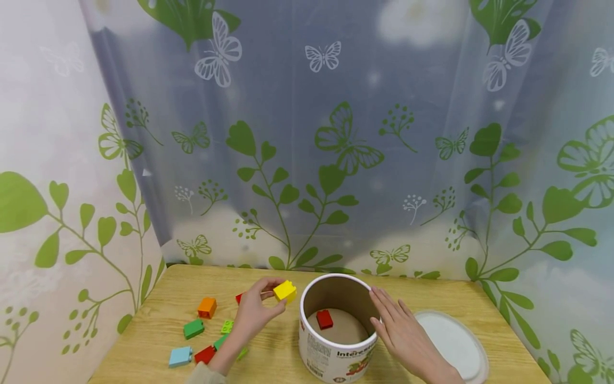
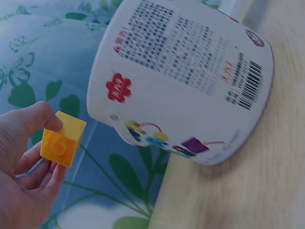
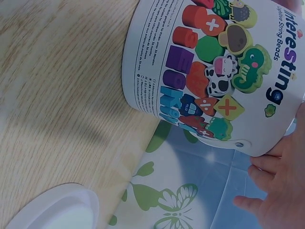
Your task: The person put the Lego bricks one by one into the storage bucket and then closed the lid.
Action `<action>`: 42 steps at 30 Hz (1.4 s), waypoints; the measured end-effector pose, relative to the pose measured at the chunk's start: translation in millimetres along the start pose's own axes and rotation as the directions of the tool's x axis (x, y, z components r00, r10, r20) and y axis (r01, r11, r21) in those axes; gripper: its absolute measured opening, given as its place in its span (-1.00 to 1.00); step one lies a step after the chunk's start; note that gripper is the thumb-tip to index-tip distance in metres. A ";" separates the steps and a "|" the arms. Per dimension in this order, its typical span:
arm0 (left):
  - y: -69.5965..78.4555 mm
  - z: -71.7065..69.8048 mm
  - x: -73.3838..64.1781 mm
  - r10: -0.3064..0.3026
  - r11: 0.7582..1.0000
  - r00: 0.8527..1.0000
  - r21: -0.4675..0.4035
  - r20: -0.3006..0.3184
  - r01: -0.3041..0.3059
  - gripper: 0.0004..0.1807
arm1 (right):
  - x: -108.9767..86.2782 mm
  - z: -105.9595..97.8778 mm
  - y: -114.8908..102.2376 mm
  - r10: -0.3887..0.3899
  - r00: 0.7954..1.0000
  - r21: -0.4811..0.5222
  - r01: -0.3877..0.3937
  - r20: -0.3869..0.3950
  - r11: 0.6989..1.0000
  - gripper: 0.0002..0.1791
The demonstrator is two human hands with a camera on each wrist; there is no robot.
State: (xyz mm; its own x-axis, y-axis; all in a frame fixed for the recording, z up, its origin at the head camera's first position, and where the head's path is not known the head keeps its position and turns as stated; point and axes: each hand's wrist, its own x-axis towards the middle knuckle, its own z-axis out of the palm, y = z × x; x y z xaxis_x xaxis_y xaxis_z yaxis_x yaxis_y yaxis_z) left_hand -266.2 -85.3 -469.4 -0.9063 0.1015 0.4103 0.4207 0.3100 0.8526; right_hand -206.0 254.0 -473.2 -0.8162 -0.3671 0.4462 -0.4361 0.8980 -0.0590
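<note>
My left hand [image 1: 256, 309] pinches a yellow toy brick [image 1: 285, 291] between thumb and fingers, just left of the tub's rim. In the left wrist view the yellow brick [image 2: 63, 140] shows its hollow orange-tinted underside. A round white tub [image 1: 331, 356] with a printed label stands on the table, its top uncovered. Inside, on the bottom, lies a red brick [image 1: 324, 319]. With fingers extended, my right hand [image 1: 403, 336] rests on the right side of the tub's rim. The right wrist view shows those fingers at the edge of the printed tub [image 3: 200, 62].
Loose bricks lie on the wooden table [image 1: 268, 357] at the left: orange [image 1: 207, 308], green [image 1: 194, 329], light blue [image 1: 180, 357], red [image 1: 205, 354] and lime [image 1: 227, 326], partly behind the left arm. A white lid [image 1: 453, 341] lies right of the tub. A patterned curtain [image 1: 307, 160] stands behind.
</note>
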 end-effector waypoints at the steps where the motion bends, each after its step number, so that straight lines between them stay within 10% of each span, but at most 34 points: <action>1: 2.3 0.3 1.1 0.001 1.000 1.000 0.000 0.005 -0.001 -0.56 | -0.1 -0.1 -0.1 0.001 1.000 -0.001 -0.001 -0.001 1.000 -0.40; 23: 35.7 57.3 35.1 0.172 0.985 0.971 -0.053 0.164 -0.165 -0.57 | 0.5 -1.7 0.3 0.001 1.000 0.011 -0.001 0.019 1.000 -0.38; 42: 34.1 100.2 45.5 0.157 0.980 0.926 0.064 0.343 -0.190 -0.59 | 0.7 -2.6 -0.2 0.016 0.999 0.017 -0.017 0.047 1.000 -0.39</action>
State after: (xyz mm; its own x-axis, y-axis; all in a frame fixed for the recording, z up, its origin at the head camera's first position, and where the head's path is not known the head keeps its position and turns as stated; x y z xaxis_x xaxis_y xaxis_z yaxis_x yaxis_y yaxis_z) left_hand -297.2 24.6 -454.1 -0.7869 0.4671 0.4032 0.5821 0.3452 0.7362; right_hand -205.4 254.2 -470.6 -0.8399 -0.3636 0.4028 -0.4287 0.8997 -0.0818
